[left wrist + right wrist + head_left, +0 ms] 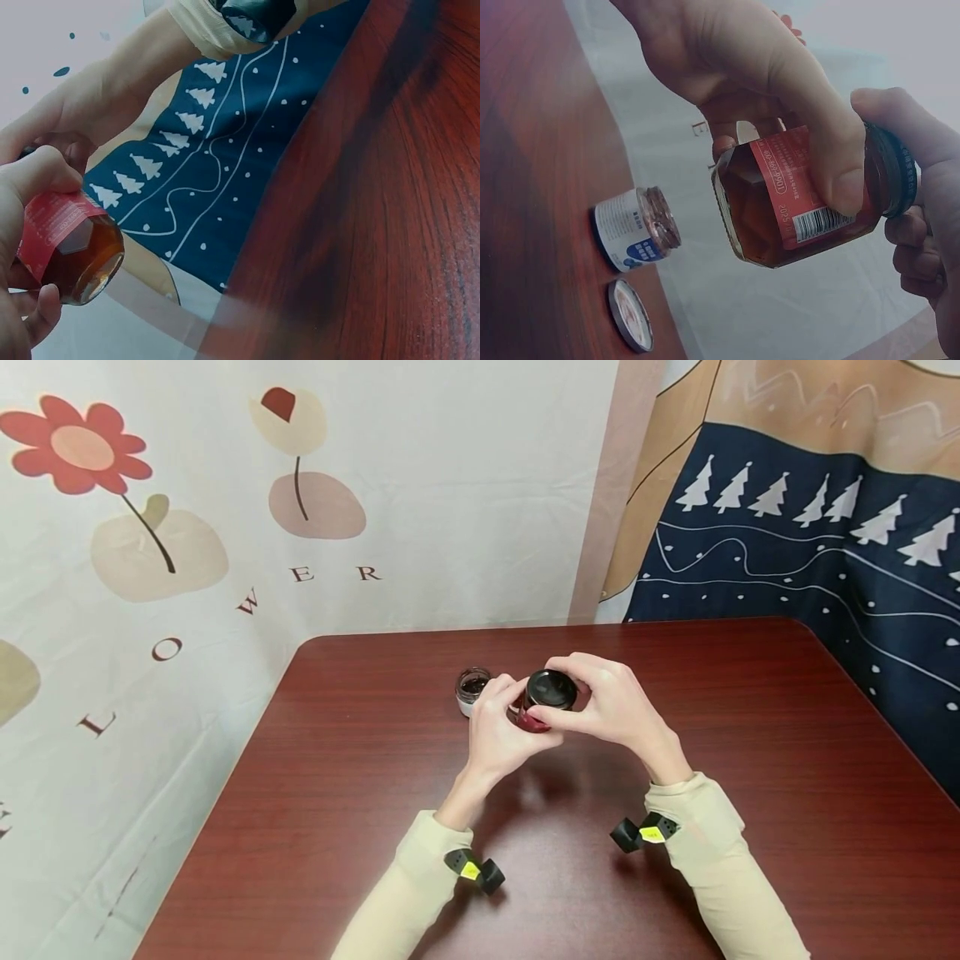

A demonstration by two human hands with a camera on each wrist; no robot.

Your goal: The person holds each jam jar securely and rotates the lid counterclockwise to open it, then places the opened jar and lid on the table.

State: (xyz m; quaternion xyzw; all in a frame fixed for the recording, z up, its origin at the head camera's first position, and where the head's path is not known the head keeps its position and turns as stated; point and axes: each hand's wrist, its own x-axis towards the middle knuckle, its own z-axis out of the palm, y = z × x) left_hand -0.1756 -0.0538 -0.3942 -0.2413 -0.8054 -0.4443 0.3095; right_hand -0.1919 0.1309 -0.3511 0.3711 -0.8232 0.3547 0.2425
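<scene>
One red-labelled jar (791, 206) held up, right of the open jar (630, 229). Left hand (504, 731): fingers curled round held jar. Right hand (613, 703): fingers bent, gripping its black lid (552, 688). Loose lid (631, 316) on bench (337, 777), beside the open jar.

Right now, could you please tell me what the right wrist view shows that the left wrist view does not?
Only the right wrist view shows the open jar and the loose lid beside it. Only the left wrist view shows the dark blue cloth with white trees. Both share the red-labelled jar, the left hand, the right hand and the table.
</scene>
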